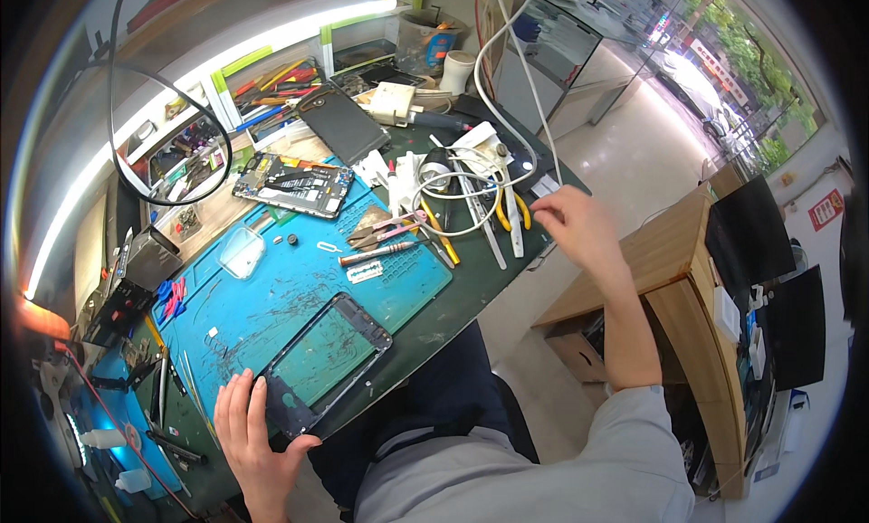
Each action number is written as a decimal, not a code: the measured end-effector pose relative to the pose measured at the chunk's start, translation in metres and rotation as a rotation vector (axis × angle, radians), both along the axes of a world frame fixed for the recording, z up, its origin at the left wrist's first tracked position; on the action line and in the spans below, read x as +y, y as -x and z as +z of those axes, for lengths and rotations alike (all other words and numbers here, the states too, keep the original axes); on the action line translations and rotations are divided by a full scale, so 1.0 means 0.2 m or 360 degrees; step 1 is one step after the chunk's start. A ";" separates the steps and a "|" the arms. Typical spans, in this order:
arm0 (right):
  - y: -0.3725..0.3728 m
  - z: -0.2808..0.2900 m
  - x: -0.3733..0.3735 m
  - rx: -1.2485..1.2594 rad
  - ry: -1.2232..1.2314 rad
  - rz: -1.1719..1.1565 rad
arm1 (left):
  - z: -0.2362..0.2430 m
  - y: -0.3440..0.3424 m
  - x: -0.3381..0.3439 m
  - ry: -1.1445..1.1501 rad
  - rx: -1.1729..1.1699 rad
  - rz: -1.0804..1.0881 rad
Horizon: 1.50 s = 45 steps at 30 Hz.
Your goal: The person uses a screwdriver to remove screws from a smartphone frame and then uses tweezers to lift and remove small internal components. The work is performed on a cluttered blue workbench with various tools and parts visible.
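My left hand lies with fingers spread at the near left edge of the blue mat, beside a black phone frame, with the thumb at its lower corner. My right hand is raised at the bench's right edge, fingers curled toward the thumb, close to yellow-handled pliers and a white cable; what it holds, if anything, is hidden. An opened phone with exposed internals lies at the back of the mat. A dark flat panel rests behind it. Screwdrivers and a razor blade lie mid-bench.
A tangle of cables and tools crowds the bench's right side. A clear plastic box sits on the mat. Tool shelves line the back, black equipment the left. A wooden desk with monitors stands to the right.
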State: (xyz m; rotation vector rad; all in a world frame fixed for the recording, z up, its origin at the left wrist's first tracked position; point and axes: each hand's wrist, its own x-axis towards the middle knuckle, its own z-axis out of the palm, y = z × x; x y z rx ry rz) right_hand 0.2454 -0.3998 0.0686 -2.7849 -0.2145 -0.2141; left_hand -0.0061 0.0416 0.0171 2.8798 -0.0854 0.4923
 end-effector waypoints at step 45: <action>0.03 -0.06 0.91 0.0157 -0.0141 0.0988 | 0.01 -0.02 0.05 0.0282 -0.0094 -0.0202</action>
